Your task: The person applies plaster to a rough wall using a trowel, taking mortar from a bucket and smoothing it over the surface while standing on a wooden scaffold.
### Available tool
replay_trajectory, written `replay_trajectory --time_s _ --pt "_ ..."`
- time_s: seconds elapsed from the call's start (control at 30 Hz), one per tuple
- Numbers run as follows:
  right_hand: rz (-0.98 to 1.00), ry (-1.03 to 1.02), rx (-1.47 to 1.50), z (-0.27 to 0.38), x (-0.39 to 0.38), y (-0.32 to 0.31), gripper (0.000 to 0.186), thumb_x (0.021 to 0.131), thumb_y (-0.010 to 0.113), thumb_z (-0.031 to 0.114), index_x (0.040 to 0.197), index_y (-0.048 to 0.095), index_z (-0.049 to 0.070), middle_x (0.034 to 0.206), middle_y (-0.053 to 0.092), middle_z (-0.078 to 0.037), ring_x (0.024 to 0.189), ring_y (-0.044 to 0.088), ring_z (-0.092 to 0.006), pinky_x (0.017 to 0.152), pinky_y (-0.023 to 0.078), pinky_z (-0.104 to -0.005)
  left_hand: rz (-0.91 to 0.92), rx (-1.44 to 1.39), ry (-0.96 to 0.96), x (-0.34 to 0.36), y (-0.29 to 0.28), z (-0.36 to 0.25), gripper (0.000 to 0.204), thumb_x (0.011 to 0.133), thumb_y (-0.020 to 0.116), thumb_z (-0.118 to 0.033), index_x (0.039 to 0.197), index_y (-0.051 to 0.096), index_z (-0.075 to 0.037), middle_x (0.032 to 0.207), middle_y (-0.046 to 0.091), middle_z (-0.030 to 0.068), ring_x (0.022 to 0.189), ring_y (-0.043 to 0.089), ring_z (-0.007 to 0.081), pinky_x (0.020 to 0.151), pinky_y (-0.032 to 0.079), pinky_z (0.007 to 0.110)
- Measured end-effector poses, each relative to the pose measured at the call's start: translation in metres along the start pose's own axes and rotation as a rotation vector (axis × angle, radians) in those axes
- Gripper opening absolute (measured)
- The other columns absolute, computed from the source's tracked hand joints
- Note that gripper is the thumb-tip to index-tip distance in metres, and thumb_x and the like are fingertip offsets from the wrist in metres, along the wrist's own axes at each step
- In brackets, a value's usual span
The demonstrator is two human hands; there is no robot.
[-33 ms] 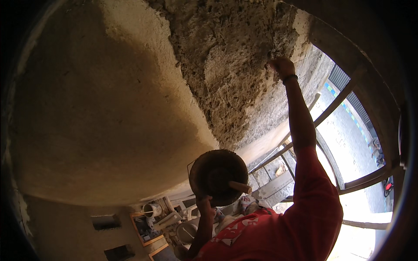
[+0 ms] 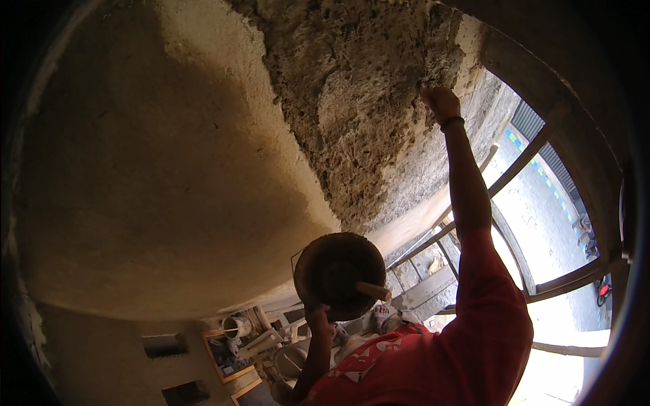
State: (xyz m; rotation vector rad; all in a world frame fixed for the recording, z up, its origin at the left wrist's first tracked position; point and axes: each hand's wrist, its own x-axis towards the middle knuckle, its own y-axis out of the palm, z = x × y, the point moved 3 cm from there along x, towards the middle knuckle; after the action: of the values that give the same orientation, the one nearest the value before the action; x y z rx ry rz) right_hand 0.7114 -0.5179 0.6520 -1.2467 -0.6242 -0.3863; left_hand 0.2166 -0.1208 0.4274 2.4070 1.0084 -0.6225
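Observation:
My left hand point(image 2: 319, 317) is closed on the rim of a dark round bucket point(image 2: 328, 254), whose wire handle stands out at its left side. A tool's light wooden handle point(image 2: 372, 291) sticks out over the bucket's right edge; the rest of that tool is lost in the dark inside. High at the right, my raised right hand point(image 2: 442, 103) is a closed fist against the rough, patchy mortar surface point(image 2: 365, 101). Whatever it may grip is too dark to make out. A dark band circles that wrist.
A smoother plastered surface point(image 2: 156, 169) fills the left. Dark bars point(image 2: 521, 159) cross a bright opening at the right, with a paved street beyond. Far below lie a white bucket point(image 2: 236, 327), a pale basin point(image 2: 290, 362) and wood-framed pieces point(image 2: 227, 355).
My right fist has shifted very slightly at the mortar surface. The bucket and my left hand look the same.

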Motion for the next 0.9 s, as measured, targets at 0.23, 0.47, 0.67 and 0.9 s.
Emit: replay_trajectory --time_s 0.23,0.47,0.67,0.9 --pt "-0.319 0.277 0.558 -0.002 -0.007 -0.001 0.027 0.087 0.060 0.032 0.091 0.065 0.006 0.090 0.067 -0.012 0.083 0.063 -0.0244 0.072 0.051 -0.0348 0.096 0.083 0.205 0.020 -0.020 0.028 0.047 0.060 0.061 0.003 0.106 0.056 -0.007 0.094 0.058 0.0045 0.080 0.058 0.0223 0.066 0.050 0.034" --pt "-0.445 0.599 1.414 0.028 -0.009 0.015 0.015 0.080 0.065 0.004 0.092 0.060 -0.001 0.078 0.065 -0.009 0.065 0.064 -0.0158 0.055 0.056 -0.0290 -0.055 0.126 -0.023 0.005 0.000 -0.001 0.044 0.060 0.061 0.004 0.102 0.058 -0.006 0.093 0.059 0.0046 0.080 0.058 0.0223 0.068 0.049 0.034" --pt "-0.409 0.591 1.100 0.019 -0.008 0.009 0.012 0.078 0.069 0.006 0.088 0.065 0.000 0.076 0.065 -0.008 0.063 0.063 -0.0128 0.052 0.055 -0.0273 -0.025 0.213 -0.027 0.010 -0.001 0.002 0.040 0.062 0.066 -0.006 0.101 0.059 -0.007 0.095 0.058 0.0064 0.087 0.056 0.0251 0.073 0.048 0.041" --pt "-0.309 0.364 0.900 0.033 -0.003 0.004 0.018 0.082 0.066 0.017 0.093 0.068 0.003 0.080 0.067 -0.010 0.068 0.064 -0.0183 0.060 0.051 -0.0302 0.204 0.288 0.156 0.050 -0.036 0.048 0.040 0.063 0.068 -0.005 0.102 0.059 -0.006 0.097 0.060 0.0070 0.091 0.059 0.0252 0.073 0.050 0.043"
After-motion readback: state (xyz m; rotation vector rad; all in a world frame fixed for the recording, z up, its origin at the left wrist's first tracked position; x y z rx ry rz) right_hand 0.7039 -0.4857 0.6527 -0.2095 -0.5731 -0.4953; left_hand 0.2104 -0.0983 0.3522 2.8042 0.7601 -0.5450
